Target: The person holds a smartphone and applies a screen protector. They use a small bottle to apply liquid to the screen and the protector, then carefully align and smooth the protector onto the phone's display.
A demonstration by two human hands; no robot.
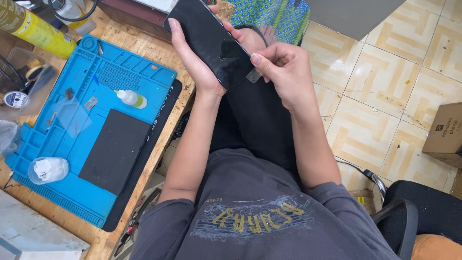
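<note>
My left hand point(195, 58) holds a black smartphone point(211, 41) with its dark glass face up, above my lap. Fingers wrap the phone's left edge and far side. My right hand point(284, 70) pinches a small thin grey metal blade point(253, 76) against the phone's lower right edge. The fingertips of that hand hide most of the blade.
A blue silicone work mat point(43, 139) lies on the wooden bench point(139, 45) at left, with a black pad point(114, 150), a small white dropper bottle point(131, 98), a small clear cup point(48, 170). A yellow spray can point(33, 29) lies at the top left. A cardboard box point(445, 135) sits on the tiled floor at right.
</note>
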